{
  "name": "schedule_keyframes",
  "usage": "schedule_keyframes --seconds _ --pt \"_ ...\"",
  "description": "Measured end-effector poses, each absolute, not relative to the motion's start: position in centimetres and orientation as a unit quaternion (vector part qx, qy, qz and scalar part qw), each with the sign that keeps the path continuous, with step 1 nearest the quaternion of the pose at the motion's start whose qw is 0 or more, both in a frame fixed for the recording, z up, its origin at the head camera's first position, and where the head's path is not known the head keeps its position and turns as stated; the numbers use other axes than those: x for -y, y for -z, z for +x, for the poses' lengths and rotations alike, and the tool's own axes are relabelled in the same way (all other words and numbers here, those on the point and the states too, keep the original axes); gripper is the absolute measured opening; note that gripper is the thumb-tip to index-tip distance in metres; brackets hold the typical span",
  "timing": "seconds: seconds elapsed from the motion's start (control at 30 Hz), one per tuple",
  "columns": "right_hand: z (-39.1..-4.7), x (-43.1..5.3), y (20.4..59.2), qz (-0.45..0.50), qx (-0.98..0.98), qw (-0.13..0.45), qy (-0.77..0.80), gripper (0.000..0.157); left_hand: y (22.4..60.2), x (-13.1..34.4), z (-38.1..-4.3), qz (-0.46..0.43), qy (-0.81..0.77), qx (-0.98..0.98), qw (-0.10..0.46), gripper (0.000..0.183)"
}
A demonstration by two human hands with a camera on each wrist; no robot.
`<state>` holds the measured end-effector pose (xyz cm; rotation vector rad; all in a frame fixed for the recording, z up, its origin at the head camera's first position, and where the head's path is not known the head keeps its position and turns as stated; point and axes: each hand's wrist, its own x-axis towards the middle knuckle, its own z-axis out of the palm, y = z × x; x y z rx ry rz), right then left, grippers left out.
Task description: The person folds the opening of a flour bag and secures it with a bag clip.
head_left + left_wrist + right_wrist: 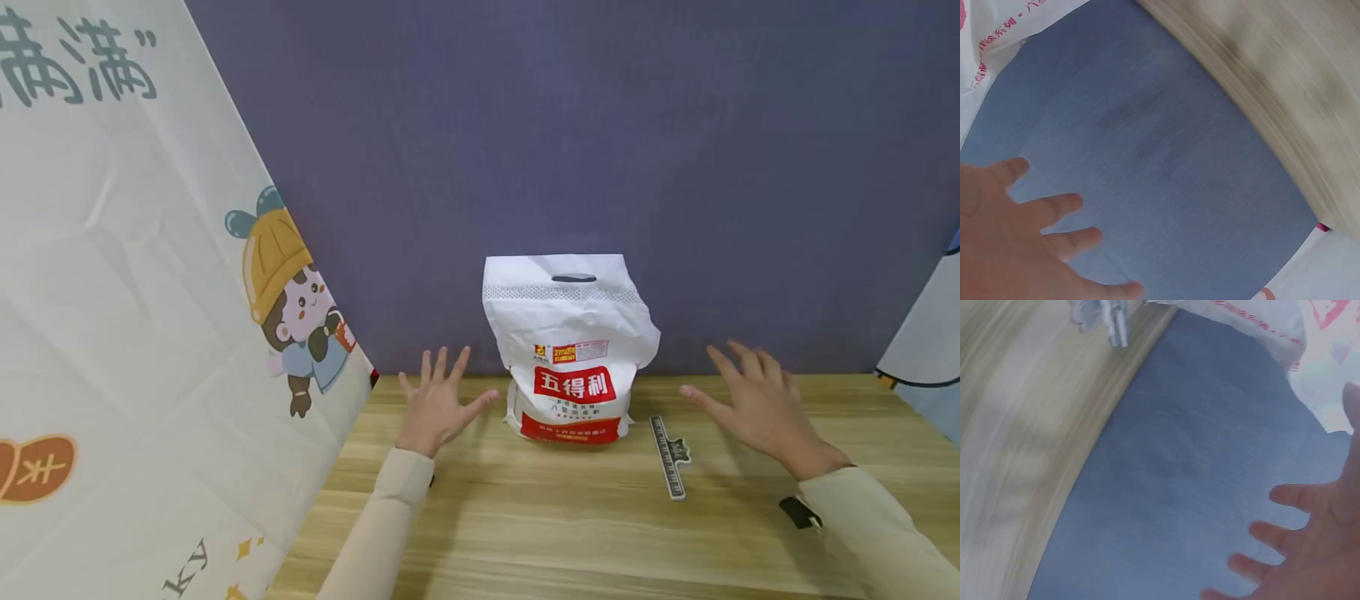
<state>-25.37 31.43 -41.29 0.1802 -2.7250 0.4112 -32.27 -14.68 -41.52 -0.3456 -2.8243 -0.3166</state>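
Observation:
A white flour bag with red printed labels [573,367] stands upright on the wooden table, its top flap with a handle slot raised. To its right lies a long bag clip [668,457], grey and white with a small figure on its side. My left hand [437,410] hovers left of the bag with fingers spread, holding nothing. On the other side, my right hand [765,408] is spread in the air beyond the clip, also holding nothing. Both wrist views show an edge of the bag [1004,37] apart from the fingers.
Behind the wooden tabletop [540,533] rises a dark blue-grey panel [570,150]. A white sheet with cartoon prints [150,292] borders the left side. Another pale printed sheet [926,325] stands at the far right.

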Motion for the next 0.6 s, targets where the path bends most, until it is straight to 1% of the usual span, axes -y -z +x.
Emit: schedule_keyframes --seconds 0.13,0.27,0.37,0.43,0.5,0.6 --pt "-25.2 -31.1 40.6 0.080 0.971 0.172 -0.148 0.092 41.4 14.6 -32.3 -0.149 0.098 0.969 0.172 0.092" --pt "-25.1 -30.8 40.2 0.096 0.972 0.146 -0.154 0.092 41.0 14.2 -32.1 -0.185 0.093 0.960 0.191 0.072" --pt "-25.0 -30.6 40.0 0.106 0.968 0.144 -0.175 0.083 40.8 13.9 -32.1 -0.208 0.102 0.952 0.201 0.053" --pt "-25.1 -30.5 39.9 0.111 0.965 0.149 -0.186 0.075 40.7 13.6 -32.0 -0.222 0.105 0.946 0.213 0.044" --pt "-25.2 -30.4 39.8 0.116 0.962 0.153 -0.194 0.070 40.5 13.3 -32.0 -0.234 0.106 0.939 0.227 0.039" --pt "-25.3 -30.1 39.6 0.120 0.961 0.150 -0.198 0.067 40.2 12.9 -31.9 -0.246 0.107 0.931 0.246 0.034"
